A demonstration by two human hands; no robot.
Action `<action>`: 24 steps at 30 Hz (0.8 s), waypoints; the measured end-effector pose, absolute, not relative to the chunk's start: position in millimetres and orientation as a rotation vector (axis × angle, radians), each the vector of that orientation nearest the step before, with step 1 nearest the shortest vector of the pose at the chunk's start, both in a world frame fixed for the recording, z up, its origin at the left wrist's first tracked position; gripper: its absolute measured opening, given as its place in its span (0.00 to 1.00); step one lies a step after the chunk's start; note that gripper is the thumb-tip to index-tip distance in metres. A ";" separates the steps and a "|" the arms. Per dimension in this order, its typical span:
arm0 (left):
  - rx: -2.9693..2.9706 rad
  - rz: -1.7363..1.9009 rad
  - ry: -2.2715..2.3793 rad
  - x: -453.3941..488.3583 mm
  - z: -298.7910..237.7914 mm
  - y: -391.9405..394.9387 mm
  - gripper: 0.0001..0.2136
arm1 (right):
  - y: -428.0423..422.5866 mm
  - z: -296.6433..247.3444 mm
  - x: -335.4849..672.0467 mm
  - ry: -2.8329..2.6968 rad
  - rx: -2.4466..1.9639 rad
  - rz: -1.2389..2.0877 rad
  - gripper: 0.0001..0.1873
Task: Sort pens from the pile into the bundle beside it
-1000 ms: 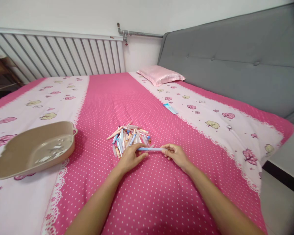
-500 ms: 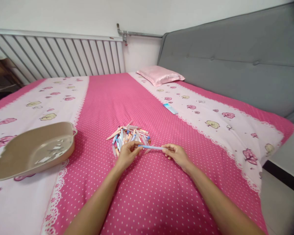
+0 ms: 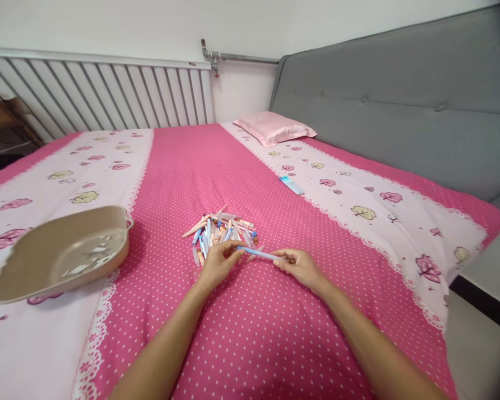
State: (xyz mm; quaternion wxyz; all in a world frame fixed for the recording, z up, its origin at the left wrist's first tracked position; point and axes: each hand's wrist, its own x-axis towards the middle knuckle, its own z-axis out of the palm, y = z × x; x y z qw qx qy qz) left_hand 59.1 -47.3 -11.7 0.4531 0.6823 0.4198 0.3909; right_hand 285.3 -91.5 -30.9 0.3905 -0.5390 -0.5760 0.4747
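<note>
A light blue pen [image 3: 260, 254] stretches between my two hands, just above the pink dotted bedspread. My left hand [image 3: 222, 260] pinches its darker blue end. At the paler end, my right hand [image 3: 299, 265] grips it between thumb and fingers. Right behind my left hand lies a loose heap of pens [image 3: 219, 228] in white, blue, peach and pink, partly hidden by that hand. Farther off to the right, a small row of light blue pens [image 3: 292, 185] lies side by side on the bedspread.
To the left stands a beige plastic basin [image 3: 108, 244] with small white and grey pieces on its bottom. A pink pillow [image 3: 275, 129] lies by the grey padded headboard [image 3: 391, 83]. A white radiator [image 3: 108, 94] runs along the back wall. The bedspread [image 3: 250, 344] spreads beneath everything.
The pen has tilted slightly, its right end now a little lower, and my right hand has dropped slightly with it. The whole view has shifted slightly; the other things lie as before.
</note>
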 end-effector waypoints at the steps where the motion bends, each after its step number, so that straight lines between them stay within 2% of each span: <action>1: 1.699 0.972 1.039 58.8 -11.9 -46.9 0.14 | -91.5 -30.9 285.2 -1.497 -1.370 1.195 0.18; 7: 1.848 1.046 1.094 51.0 -14.4 -42.2 0.20 | -90.9 -28.3 286.9 -1.311 -1.375 1.287 0.19; 11: 2.088 1.032 1.130 49.4 -11.0 -44.4 0.19 | -90.1 -26.3 289.6 -1.027 -1.354 1.344 0.21; 24: 2.672 0.542 1.102 70.8 -23.5 -58.9 0.22 | -87.2 -30.0 289.4 -0.849 -1.358 1.329 0.13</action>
